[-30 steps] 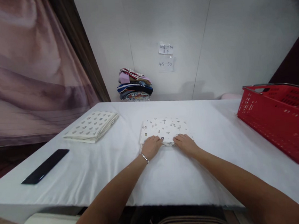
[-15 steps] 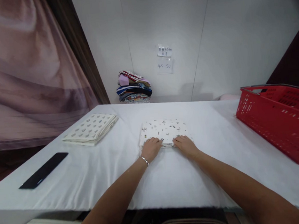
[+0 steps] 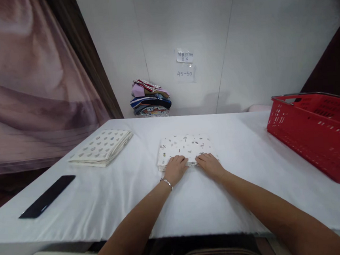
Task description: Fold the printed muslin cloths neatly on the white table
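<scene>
A folded white cloth (image 3: 183, 144) with small scattered prints lies flat in the middle of the white-covered table. At its near edge, left of centre, my left hand (image 3: 176, 168) has its fingers curled over the fold. My right hand (image 3: 209, 165) grips the same edge a little farther right, fingers on top. Both thumbs are mostly hidden, and a short stretch of layered edge shows between the hands. A silvery bracelet (image 3: 168, 184) circles my left wrist.
Another folded cream cloth (image 3: 102, 148) with grey motifs lies to the left, behind a flat black strip (image 3: 47, 197). A red plastic basket (image 3: 316, 138) stands at the right. Stacked fabrics (image 3: 150, 99) sit beyond the table's far edge, by a wall with paper notes (image 3: 185, 73).
My left hand has slid slightly right along the cloth's near edge, closer to my right hand. The right hand has hardly moved; the view has shifted a little.
</scene>
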A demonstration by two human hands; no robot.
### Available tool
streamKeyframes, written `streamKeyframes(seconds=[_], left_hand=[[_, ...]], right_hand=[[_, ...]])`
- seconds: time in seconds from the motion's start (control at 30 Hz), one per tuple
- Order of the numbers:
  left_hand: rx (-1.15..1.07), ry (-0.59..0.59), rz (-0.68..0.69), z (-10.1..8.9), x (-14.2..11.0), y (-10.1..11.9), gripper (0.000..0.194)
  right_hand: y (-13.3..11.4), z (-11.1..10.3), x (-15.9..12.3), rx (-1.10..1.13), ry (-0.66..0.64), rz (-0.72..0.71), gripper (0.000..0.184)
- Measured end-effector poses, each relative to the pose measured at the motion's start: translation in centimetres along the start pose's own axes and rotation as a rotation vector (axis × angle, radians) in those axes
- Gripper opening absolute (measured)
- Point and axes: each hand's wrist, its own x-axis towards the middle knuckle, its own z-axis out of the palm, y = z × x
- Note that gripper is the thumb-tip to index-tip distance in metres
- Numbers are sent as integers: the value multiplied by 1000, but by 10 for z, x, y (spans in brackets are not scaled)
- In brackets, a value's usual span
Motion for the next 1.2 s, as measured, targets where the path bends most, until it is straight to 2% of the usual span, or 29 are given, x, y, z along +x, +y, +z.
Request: streamKeyframes(seconds=[0.17,0.47,0.53,0.67,0.8,0.93,1.07,1.1,1.2], left_hand=[[25,-22,5,2,7,-1,17],[59,-30,35,7,1,1,16],[51,-25,22,7,2,4,18],[52,30,63,15,4,9,38],[74,-2,85,31,4,7,37],[53,-26,68,36,4,5,39],[23,-55,32,34,5,6,40],[16,-62,26,34,5,7,40],[-3,-74,21,33,6,7,42]], right_hand=[[0,-3,4,32,-3,10,26],[3,9,-1,59,74,-25,25],[2,11,-2,62,88,-16,25],[0,11,0,45,83,-1,25],[2,6,-2,55,56,7,28],[20,-4,-22,131,57,51,30],[46,-12,-47,348,86,222,29],[51,-14,-51,463,110,341,28],[59,-17,-52,837,145,815,25]])
